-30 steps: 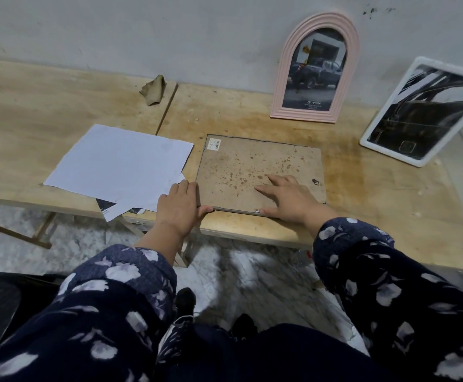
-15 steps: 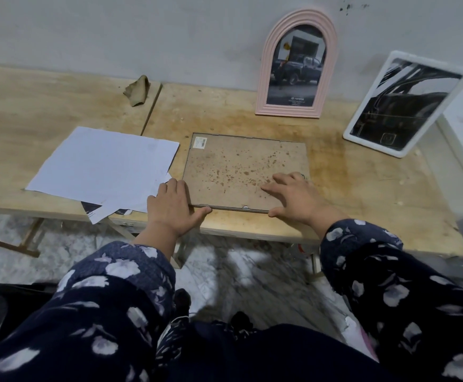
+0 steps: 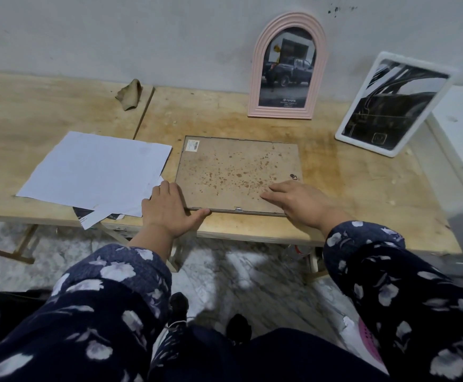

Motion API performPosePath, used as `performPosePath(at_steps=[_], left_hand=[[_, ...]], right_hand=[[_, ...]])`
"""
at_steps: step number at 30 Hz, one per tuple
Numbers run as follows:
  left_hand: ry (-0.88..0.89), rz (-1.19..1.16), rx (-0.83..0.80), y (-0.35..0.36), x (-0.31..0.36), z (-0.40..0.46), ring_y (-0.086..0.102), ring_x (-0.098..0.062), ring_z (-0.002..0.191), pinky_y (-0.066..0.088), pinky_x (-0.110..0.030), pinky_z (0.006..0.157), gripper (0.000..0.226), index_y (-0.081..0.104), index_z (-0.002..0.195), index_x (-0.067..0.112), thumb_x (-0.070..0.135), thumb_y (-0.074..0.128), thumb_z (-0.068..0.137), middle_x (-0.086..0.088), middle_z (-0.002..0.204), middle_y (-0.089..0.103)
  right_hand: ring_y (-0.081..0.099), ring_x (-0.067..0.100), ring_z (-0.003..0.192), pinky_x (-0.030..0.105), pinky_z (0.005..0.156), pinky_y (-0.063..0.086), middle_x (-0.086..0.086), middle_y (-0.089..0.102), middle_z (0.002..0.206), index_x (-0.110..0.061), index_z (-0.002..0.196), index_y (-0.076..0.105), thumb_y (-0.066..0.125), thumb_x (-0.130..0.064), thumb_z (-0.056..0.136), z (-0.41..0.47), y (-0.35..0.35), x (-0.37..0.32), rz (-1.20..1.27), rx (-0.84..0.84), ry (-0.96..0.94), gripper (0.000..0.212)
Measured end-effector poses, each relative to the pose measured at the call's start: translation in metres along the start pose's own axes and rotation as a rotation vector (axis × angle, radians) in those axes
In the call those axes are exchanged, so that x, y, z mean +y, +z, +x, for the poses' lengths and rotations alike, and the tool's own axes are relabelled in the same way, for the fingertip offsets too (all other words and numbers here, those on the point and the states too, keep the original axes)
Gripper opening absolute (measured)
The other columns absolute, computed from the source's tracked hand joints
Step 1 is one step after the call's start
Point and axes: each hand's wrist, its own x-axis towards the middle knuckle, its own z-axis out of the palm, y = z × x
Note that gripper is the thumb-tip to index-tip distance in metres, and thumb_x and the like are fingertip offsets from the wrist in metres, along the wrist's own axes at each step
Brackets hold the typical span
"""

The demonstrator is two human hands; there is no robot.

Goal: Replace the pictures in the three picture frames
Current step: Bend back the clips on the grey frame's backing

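Here the rectangular frame (image 3: 238,172) lies face down on the desk (image 3: 348,188), its stained brown backing up, close to the near edge. The left hand (image 3: 169,209) grips its near left corner, fingers along the side and thumb along the near edge. The right hand (image 3: 299,201) rests flat on the backing near the near right corner, fingers straight. White sheets (image 3: 95,172) lie just left of it. At the far edge, against the wall, stand a pink arched frame (image 3: 288,64) and a tilted white frame (image 3: 392,104).

Dark navy sleeves (image 3: 109,293) with pale flower print (both arms), bare hands, dark trousers (image 3: 279,354)
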Motion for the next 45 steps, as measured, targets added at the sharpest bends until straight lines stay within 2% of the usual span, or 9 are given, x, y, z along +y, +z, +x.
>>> performPosePath(at_steps=[8, 15, 21, 25, 31, 33, 37, 42, 45], left_hand=[[-0.025, 0.032, -0.002, -0.002, 0.006, 0.001, 0.046, -0.026, 0.114, 0.047, -0.041, 0.085, 0.106, 0.042, 0.123, 0.008, 0.094, 0.032, 0.063, -0.008, 0.122, 0.045], [0.001, 0.114, -0.017, -0.009, 0.01, 0.006, 0.053, -0.026, 0.107, 0.046, -0.039, 0.08, 0.108, 0.042, 0.123, 0.007, 0.095, 0.027, 0.063, -0.009, 0.118, 0.05], [0.059, 0.25, -0.065, -0.021, 0.015, 0.012, 0.06, -0.024, 0.086, 0.042, -0.033, 0.068, 0.1, 0.043, 0.116, 0.009, 0.094, 0.024, 0.066, -0.008, 0.106, 0.054], [0.182, 0.348, -0.02, -0.022, 0.019, 0.012, 0.06, -0.021, 0.087, 0.039, -0.028, 0.058, 0.081, 0.047, 0.117, 0.007, 0.078, 0.027, 0.084, -0.008, 0.108, 0.056], [0.171, 0.323, -0.025, -0.016, 0.02, 0.016, 0.06, -0.019, 0.088, 0.042, -0.026, 0.058, 0.072, 0.045, 0.118, 0.005, 0.071, 0.035, 0.088, -0.008, 0.109, 0.056], [0.146, 0.296, -0.024, -0.013, 0.019, 0.016, 0.061, -0.019, 0.088, 0.044, -0.027, 0.058, 0.073, 0.045, 0.117, 0.006, 0.072, 0.036, 0.087, -0.008, 0.108, 0.055], [0.085, 0.221, -0.013, -0.012, 0.019, 0.015, 0.061, -0.021, 0.094, 0.042, -0.028, 0.06, 0.076, 0.042, 0.118, 0.006, 0.074, 0.041, 0.084, -0.007, 0.111, 0.054], [0.019, 0.101, -0.007, -0.007, 0.018, 0.013, 0.06, -0.023, 0.099, 0.046, -0.031, 0.064, 0.08, 0.041, 0.12, 0.005, 0.075, 0.045, 0.081, -0.008, 0.114, 0.052], [-0.015, 0.063, 0.0, -0.005, 0.018, 0.013, 0.058, -0.023, 0.101, 0.043, -0.032, 0.065, 0.076, 0.04, 0.121, 0.006, 0.072, 0.045, 0.083, -0.007, 0.115, 0.051]], right_hand=[[0.015, 0.024, 0.146, 0.038, 0.115, 0.028, 0.001, 0.011, 0.16, -0.021, 0.152, 0.01, 0.033, -0.004, 0.099, -0.013, 0.004, 0.001, -0.057, -0.069, 0.057, 0.061], [0.022, 0.028, 0.144, 0.038, 0.115, 0.027, 0.006, 0.018, 0.159, -0.016, 0.151, 0.018, 0.036, -0.003, 0.097, -0.016, 0.004, 0.0, -0.063, 0.022, 0.077, 0.059], [0.04, 0.035, 0.135, 0.044, 0.105, 0.041, 0.013, 0.038, 0.15, -0.011, 0.145, 0.036, 0.052, -0.003, 0.091, -0.016, 0.01, 0.004, -0.073, 0.071, 0.049, 0.057], [0.036, 0.033, 0.136, 0.042, 0.102, 0.044, 0.011, 0.034, 0.152, -0.018, 0.147, 0.03, 0.048, -0.011, 0.093, -0.015, 0.01, 0.001, -0.076, 0.011, 0.047, 0.058], [0.047, 0.026, 0.123, 0.042, 0.103, 0.035, 0.006, 0.053, 0.135, -0.021, 0.127, 0.053, 0.041, -0.029, 0.079, 0.009, -0.001, -0.026, -0.01, 0.149, 0.013, 0.05], [0.044, 0.026, 0.127, 0.042, 0.104, 0.034, 0.006, 0.05, 0.138, -0.021, 0.129, 0.051, 0.035, -0.037, 0.086, 0.026, -0.003, -0.046, 0.018, 0.186, -0.04, 0.049], [0.019, 0.027, 0.143, 0.048, 0.114, 0.02, 0.004, 0.025, 0.155, -0.024, 0.148, 0.025, 0.037, -0.05, 0.096, 0.063, -0.001, -0.076, -0.009, 0.081, -0.044, 0.059], [0.016, 0.03, 0.144, 0.049, 0.112, 0.027, 0.009, 0.02, 0.156, -0.019, 0.15, 0.018, 0.036, -0.042, 0.099, 0.075, 0.001, -0.077, -0.091, -0.011, -0.077, 0.058], [0.016, 0.035, 0.143, 0.05, 0.109, 0.033, 0.014, 0.019, 0.155, -0.014, 0.151, 0.014, 0.049, -0.011, 0.095, 0.08, -0.005, -0.088, -0.094, -0.066, -0.051, 0.066]])
